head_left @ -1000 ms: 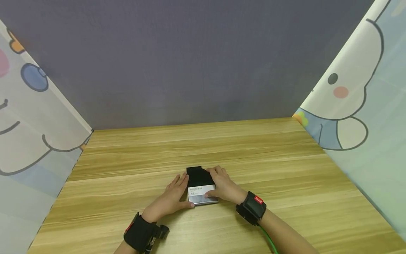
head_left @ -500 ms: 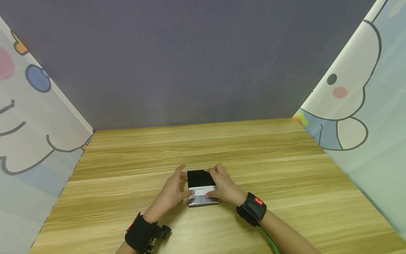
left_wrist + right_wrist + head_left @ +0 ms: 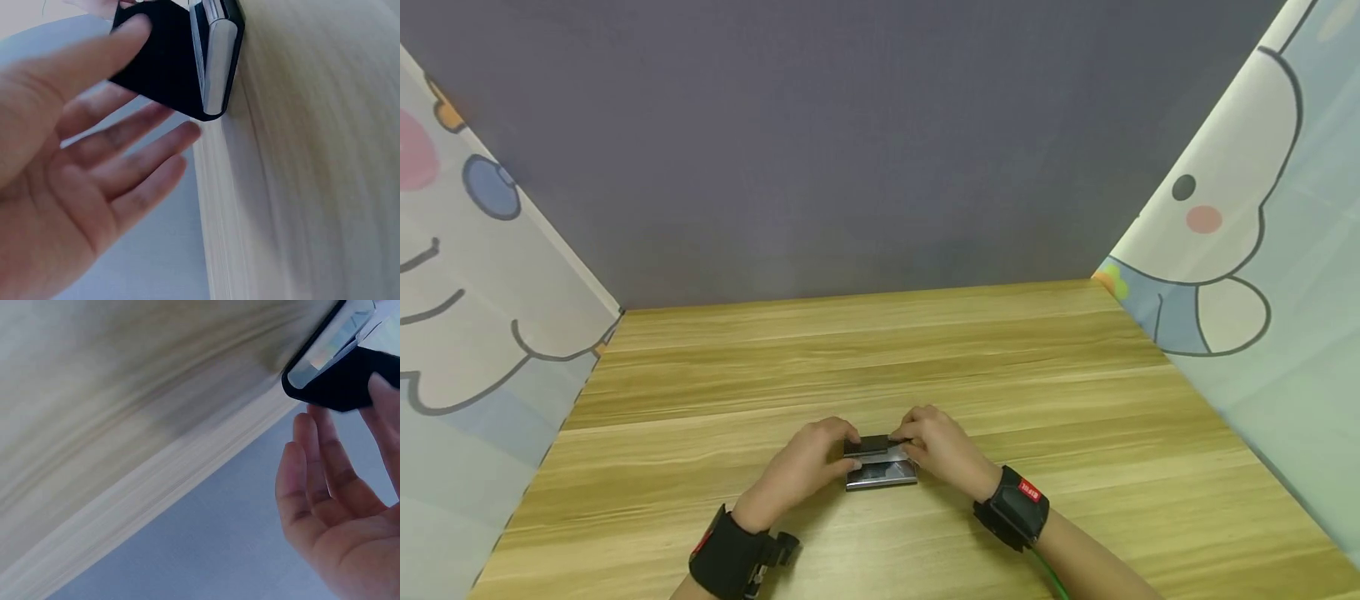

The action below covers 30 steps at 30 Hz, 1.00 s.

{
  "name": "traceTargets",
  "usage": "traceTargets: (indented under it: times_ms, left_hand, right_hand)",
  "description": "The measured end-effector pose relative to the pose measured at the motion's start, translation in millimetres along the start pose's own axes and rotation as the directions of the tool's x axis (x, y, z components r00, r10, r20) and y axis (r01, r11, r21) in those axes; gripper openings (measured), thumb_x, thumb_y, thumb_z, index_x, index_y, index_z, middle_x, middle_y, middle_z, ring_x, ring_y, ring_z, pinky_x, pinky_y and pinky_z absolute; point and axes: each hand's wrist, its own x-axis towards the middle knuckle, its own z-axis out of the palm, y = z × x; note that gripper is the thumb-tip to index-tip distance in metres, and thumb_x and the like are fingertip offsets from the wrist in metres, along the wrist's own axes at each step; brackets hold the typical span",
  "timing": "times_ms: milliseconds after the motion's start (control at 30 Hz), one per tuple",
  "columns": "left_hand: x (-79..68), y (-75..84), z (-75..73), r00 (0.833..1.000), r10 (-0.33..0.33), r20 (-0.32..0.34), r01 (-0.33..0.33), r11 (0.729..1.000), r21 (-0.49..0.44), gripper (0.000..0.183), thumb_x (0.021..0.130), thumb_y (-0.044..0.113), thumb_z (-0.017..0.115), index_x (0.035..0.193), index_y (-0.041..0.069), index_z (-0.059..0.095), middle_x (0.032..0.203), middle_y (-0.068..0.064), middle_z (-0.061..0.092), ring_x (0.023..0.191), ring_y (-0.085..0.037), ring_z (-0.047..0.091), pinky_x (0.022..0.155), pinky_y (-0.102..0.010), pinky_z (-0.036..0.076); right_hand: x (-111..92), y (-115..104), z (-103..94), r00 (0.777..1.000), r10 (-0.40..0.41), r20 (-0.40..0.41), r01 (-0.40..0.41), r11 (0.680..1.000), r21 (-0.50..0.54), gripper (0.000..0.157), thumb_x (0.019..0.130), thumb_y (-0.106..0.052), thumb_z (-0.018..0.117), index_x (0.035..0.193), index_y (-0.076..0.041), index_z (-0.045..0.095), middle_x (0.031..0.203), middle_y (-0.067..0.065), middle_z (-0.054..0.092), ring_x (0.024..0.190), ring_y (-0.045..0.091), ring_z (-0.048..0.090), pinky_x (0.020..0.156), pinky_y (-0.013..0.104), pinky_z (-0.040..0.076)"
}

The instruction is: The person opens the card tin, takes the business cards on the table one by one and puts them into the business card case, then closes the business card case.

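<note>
A card holder with a silver metal body [image 3: 880,477] and a black cover flap [image 3: 866,444] lies on the table in the head view. The flap stands raised at an angle over the body, with a white printed strip between them. My left hand [image 3: 806,461] pinches the flap's left side, thumb in front and fingers behind. At the right corner, my right hand [image 3: 951,454] pinches the same flap. The left wrist view shows the flap [image 3: 165,62] tilted away from the silver edge [image 3: 220,69]. The right wrist view has the right thumb against the flap [image 3: 344,381].
The wood-grain table [image 3: 880,350] extends around both hands. A grey panel [image 3: 865,150] stands along its back edge. Cartoon-printed sheets [image 3: 482,275] flank the left and right sides. Black camera bands sit on both wrists, with a green cable [image 3: 1051,573] at the right one.
The black flap, which lay back flat beyond the body, has lifted and folded toward me. My left hand moved from its left edge to grip the flap; the right hand shifted with it.
</note>
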Motion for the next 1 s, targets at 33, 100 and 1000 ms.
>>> traceTargets:
  times_ms: [33, 100, 1000]
  left_hand:
    - [-0.4, -0.2, 0.1, 0.999, 0.017, 0.03, -0.018, 1.0, 0.009, 0.03, 0.078, 0.018, 0.07, 0.104, 0.006, 0.061, 0.106, -0.008, 0.063, 0.095, -0.021, 0.058, 0.079, -0.041, 0.052]
    - [-1.3, -0.9, 1.0, 0.996, 0.046, 0.08, -0.048, 0.999, 0.022, 0.037, 0.078, 0.02, 0.071, 0.11, 0.005, 0.058, 0.112, -0.009, 0.06, 0.099, -0.021, 0.057, 0.082, -0.041, 0.051]
    - [-1.4, -5.6, 10.5, 0.993, 0.059, 0.105, -0.069, 0.993, 0.095, 0.053, 0.07, 0.02, 0.077, 0.117, 0.006, 0.056, 0.12, -0.01, 0.056, 0.108, -0.025, 0.051, 0.092, -0.044, 0.047]
  right_hand:
    - [-1.0, -0.4, -0.4, 1.0, -0.004, 0.012, 0.004, 1.0, 0.003, 0.018, 0.076, -0.007, 0.07, 0.093, -0.009, 0.072, 0.09, 0.004, 0.063, 0.083, 0.017, 0.055, 0.069, 0.034, 0.053]
    - [-2.6, -1.1, -0.7, 0.999, -0.007, 0.035, 0.007, 1.0, 0.005, 0.018, 0.075, -0.008, 0.071, 0.093, -0.009, 0.072, 0.093, 0.004, 0.063, 0.087, 0.019, 0.056, 0.072, 0.036, 0.053]
    - [-9.5, 3.9, 6.5, 0.992, -0.041, 0.123, 0.044, 0.999, -0.02, 0.04, 0.069, -0.021, 0.077, 0.103, -0.009, 0.061, 0.109, 0.009, 0.062, 0.097, 0.02, 0.054, 0.08, 0.038, 0.052]
